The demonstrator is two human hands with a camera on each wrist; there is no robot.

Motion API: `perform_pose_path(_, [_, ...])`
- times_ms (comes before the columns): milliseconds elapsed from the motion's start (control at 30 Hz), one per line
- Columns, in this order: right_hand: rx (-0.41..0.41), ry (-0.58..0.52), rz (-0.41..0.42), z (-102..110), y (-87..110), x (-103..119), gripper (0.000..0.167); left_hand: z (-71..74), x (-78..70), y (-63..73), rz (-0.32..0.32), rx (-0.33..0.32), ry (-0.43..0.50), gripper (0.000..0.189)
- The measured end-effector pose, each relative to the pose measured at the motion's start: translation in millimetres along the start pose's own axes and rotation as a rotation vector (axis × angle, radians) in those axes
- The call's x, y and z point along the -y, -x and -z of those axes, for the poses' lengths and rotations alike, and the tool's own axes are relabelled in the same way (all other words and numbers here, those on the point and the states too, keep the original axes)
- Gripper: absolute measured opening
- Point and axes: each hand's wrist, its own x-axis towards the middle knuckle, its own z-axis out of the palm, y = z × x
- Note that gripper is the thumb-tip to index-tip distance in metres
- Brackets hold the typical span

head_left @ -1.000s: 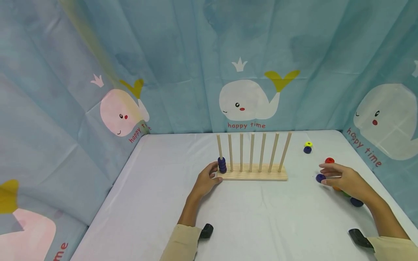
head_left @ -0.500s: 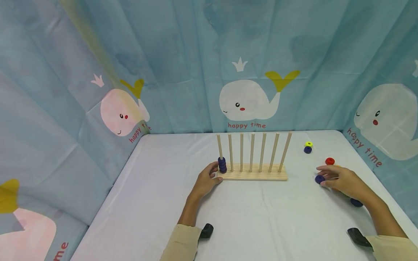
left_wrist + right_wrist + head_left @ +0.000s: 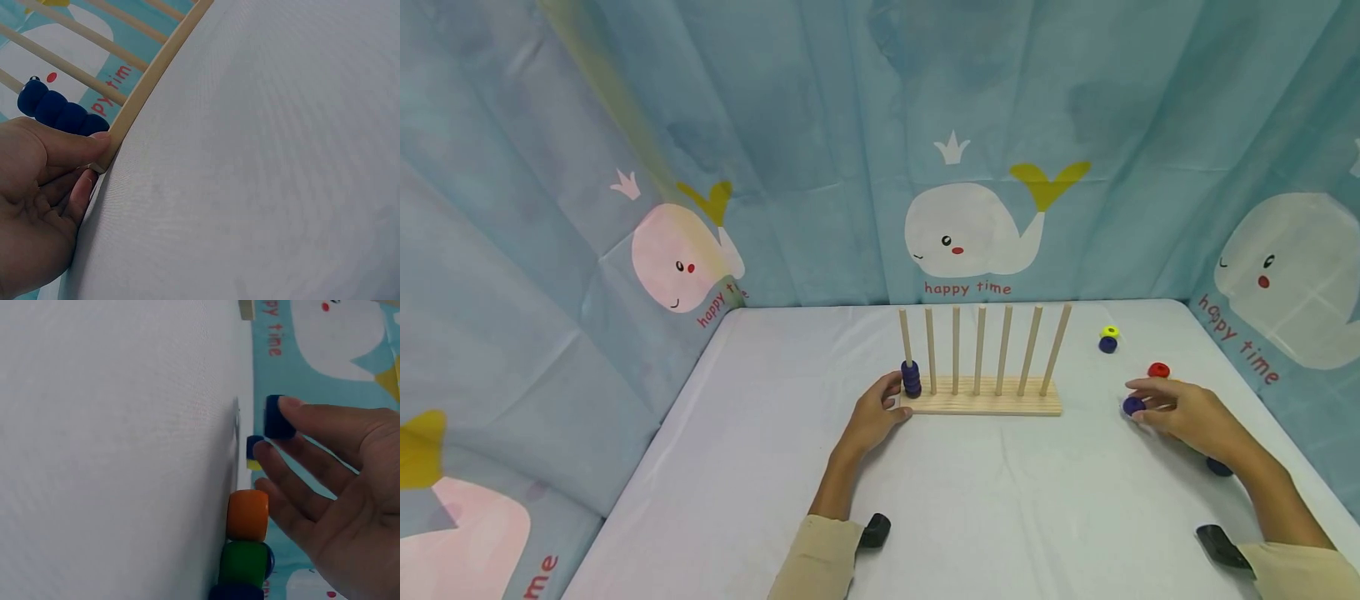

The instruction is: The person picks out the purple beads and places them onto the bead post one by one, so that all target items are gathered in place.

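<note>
At the left end of a wooden peg stand (image 3: 985, 403), my left hand (image 3: 872, 412) grips the base, thumb to the front. The leftmost peg carries several dark blue beads (image 3: 911, 379) in a stack; the other pegs are bare. These blue beads (image 3: 62, 112) also show above my thumb in the left wrist view. Over on the right, my right hand (image 3: 1198, 417) pinches another dark blue bead (image 3: 1133, 406). In the right wrist view this bead (image 3: 277, 417) appears off the cloth, held at the thumb tip, while the lower fingers spread apart.
Below my right hand lie an orange bead (image 3: 247, 514), a green bead (image 3: 242, 564) and a blue bead (image 3: 1219, 467). Further back are a red bead (image 3: 1158, 369), a yellow bead (image 3: 1110, 331) and a blue bead (image 3: 1107, 344). A whale-print curtain (image 3: 820, 167) borders the white table (image 3: 760, 375).
My right hand has shifted slightly left, taken hold of the dark blue bead and raised it a little. The left hand and the peg stand have stayed in place.
</note>
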Motion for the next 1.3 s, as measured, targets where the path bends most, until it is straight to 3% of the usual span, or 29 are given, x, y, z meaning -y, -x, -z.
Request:
perform_pose_path(467, [-0.227,0.009,0.143,6.1,2.7,26.5,0.041,-0.4,-1.2,-0.5,0.000,0.000,-0.025,0.068])
perform_pose_path(1300, [-0.404,-0.140,0.218,26.7,4.3,93.1,0.041,0.9,-5.1,1.6,0.013,0.002,-0.002,0.067])
